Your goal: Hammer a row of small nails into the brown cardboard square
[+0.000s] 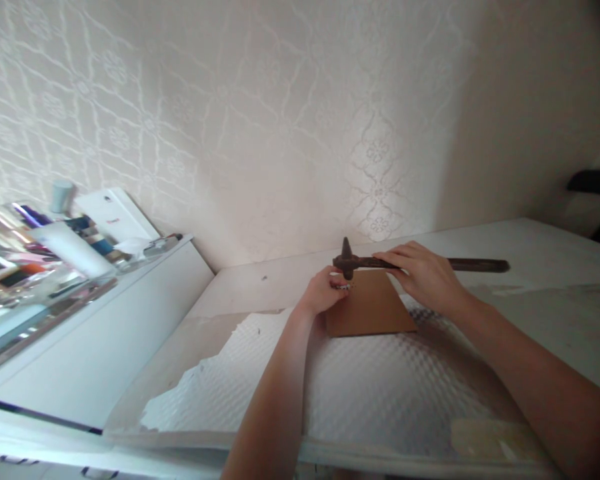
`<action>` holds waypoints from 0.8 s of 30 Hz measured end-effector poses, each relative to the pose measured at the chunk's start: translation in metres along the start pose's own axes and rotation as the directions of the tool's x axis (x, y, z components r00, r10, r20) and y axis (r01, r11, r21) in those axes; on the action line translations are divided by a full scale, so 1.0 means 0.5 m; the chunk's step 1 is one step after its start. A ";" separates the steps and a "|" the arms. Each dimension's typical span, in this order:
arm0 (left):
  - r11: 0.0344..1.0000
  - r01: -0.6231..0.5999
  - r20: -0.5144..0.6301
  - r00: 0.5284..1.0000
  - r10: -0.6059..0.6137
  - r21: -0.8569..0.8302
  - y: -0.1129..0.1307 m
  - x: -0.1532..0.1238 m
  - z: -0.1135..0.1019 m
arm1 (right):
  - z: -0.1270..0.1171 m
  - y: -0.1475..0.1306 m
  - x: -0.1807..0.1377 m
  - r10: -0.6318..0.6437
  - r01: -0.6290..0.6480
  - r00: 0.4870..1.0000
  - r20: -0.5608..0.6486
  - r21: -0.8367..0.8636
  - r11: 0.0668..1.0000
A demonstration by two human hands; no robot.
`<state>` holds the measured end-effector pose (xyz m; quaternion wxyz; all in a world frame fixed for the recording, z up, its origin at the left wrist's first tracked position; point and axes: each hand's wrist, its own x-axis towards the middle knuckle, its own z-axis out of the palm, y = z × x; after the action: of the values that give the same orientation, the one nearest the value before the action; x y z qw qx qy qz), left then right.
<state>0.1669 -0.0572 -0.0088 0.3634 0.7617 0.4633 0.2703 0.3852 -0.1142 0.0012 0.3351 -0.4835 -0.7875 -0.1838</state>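
Running through right hand [425,277]: hammer [473,265]

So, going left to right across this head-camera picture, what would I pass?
Shelf crowded with bottles and tubes → left hand → right hand → free end of the hammer it grips → dark chair. The brown board overlaps both hands, so it is left out.

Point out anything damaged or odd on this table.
The textured white covering is torn: its ragged edge runs along the left, baring the table beneath. The right hand holds the rust-brown hammer close to its head, far from the handle's end.
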 end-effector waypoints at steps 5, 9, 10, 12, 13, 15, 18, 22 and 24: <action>0.998 0.009 0.041 0.999 -0.006 -0.070 -0.001 0.000 -0.005 | 0.004 -0.002 -0.001 -0.008 0.007 0.999 0.045 0.003 1.000; 0.990 0.021 0.065 0.998 -0.012 -0.137 -0.005 0.001 -0.005 | 0.005 0.001 -0.002 -0.010 0.010 1.000 -0.008 -0.009 1.000; 0.988 0.022 0.069 0.998 -0.011 -0.152 -0.005 0.002 -0.005 | 0.005 0.002 -0.002 -0.010 0.010 1.000 -0.019 -0.011 1.000; 0.987 0.015 0.065 0.998 -0.005 -0.162 -0.006 0.002 -0.004 | 0.006 0.002 -0.002 -0.016 0.016 1.000 -0.009 -0.011 1.000; 0.988 0.010 0.059 0.998 -0.001 -0.154 -0.006 0.002 -0.004 | 0.006 0.001 -0.003 -0.018 0.018 1.000 0.006 -0.009 1.000; 0.993 -0.004 0.041 0.999 0.008 -0.115 -0.004 0.001 -0.002 | 0.007 -0.001 -0.003 -0.018 0.018 1.000 0.023 -0.008 1.000; 1.000 -0.021 -0.005 1.000 0.021 -0.015 -0.002 0.000 0.003 | 0.005 -0.002 -0.003 -0.013 0.013 1.000 -0.008 -0.017 1.000; 0.994 -0.030 -0.047 0.998 0.035 0.105 -0.001 0.000 0.012 | 0.003 0.002 -0.003 0.002 -0.004 0.999 -0.038 -0.041 0.999; 0.991 -0.029 -0.060 0.998 0.037 0.130 -0.001 0.001 0.015 | 0.003 0.005 -0.003 0.001 -0.002 0.999 -0.034 -0.039 0.999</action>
<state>0.1722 -0.0589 -0.0136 0.2942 0.7826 0.4780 0.2692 0.3875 -0.1133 -0.0010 0.3391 -0.4874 -0.7775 -0.2073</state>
